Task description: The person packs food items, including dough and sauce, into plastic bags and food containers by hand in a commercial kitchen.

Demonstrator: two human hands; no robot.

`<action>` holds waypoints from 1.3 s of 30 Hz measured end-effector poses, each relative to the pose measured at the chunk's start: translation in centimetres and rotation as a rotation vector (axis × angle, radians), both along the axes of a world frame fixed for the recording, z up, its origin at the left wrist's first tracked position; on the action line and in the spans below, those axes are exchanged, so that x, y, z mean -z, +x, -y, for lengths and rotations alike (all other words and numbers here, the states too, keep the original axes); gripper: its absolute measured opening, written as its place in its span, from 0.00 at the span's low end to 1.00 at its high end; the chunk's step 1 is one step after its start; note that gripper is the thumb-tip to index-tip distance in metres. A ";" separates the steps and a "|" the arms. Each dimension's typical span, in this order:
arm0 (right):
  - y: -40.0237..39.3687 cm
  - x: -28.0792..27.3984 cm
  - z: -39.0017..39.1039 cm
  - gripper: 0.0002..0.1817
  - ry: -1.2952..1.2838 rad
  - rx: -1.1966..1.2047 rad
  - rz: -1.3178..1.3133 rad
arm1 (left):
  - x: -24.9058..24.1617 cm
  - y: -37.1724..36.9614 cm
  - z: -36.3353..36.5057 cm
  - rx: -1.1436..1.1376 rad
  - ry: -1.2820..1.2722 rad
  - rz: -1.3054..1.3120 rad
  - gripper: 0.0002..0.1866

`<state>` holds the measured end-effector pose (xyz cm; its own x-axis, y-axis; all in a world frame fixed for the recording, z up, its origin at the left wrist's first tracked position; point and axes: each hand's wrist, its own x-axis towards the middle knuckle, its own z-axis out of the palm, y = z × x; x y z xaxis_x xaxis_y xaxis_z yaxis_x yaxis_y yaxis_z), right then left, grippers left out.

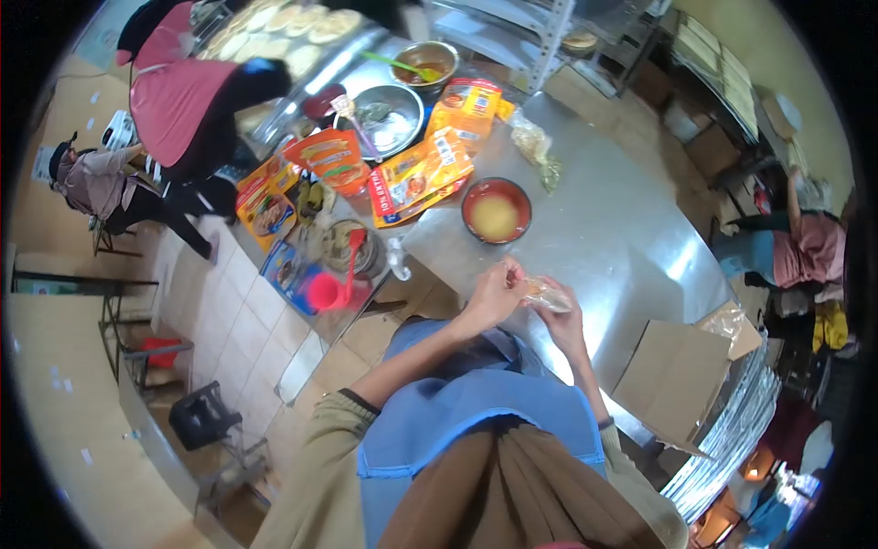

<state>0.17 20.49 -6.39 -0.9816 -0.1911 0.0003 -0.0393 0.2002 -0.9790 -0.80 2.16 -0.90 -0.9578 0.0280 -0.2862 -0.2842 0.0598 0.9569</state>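
Over the near edge of the metal table (631, 210), both my hands hold a small clear plastic bag (547, 295). My left hand (496, 295) pinches its top end, fingers closed. My right hand (562, 318) grips the other side from below. Something pale or orange seems to be inside, too small to make out. Just beyond my hands stands a reddish-brown bowl (495, 212) with a yellowish liquid in it. Farther back lies a clear bag (533, 146) with pale and green contents.
Orange pouches (421, 176), a steel bowl (389, 119) and a pot (426, 66) with a green spatula crowd the left side. A red ladle (353, 261) rests in a jar near a pink cup (324, 291). A cardboard box (672, 380) sits at right. Other people work left and right.
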 end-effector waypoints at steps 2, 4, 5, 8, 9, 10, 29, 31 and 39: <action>-1.1 -0.5 0.7 0.17 0.088 -0.055 -0.120 | -0.3 -0.1 -0.4 0.020 0.064 -0.002 0.07; -1.0 -1.6 1.2 0.10 0.016 0.014 -0.045 | -0.6 -0.2 0.1 0.049 0.146 -0.025 0.08; -1.4 -2.0 1.4 0.11 0.015 -0.014 -0.052 | -2.4 -0.5 0.7 0.051 0.248 -0.014 0.09; -1.7 -4.9 2.3 0.11 0.039 -0.032 -0.043 | -5.8 0.2 3.9 0.030 0.409 -0.062 0.14; -2.0 -5.8 2.5 0.11 0.055 -0.041 -0.062 | -5.5 0.7 5.6 0.011 0.353 -0.145 0.18; -2.5 -6.9 3.0 0.11 0.066 -0.054 -0.085 | -5.1 1.3 7.4 -0.011 0.291 -0.229 0.22; 7.8 -18.3 30.7 0.14 -0.168 -1.290 -0.441 | 3.1 18.5 19.2 -0.893 -0.242 -0.195 0.31; 11.0 -18.7 34.2 0.21 -0.257 -1.358 -0.513 | 2.1 23.2 22.2 -0.992 -0.345 -0.138 0.29; 18.5 -23.7 41.7 0.30 -0.406 -1.327 -1.429 | -0.6 38.0 29.9 -1.140 -0.710 0.012 0.24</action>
<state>18.67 -21.18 17.35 0.4995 -0.4550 0.7372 -0.6029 -0.7937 -0.0813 37.20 -27.72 -0.28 -0.3447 -0.9348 0.0857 -0.5151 0.2646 0.8153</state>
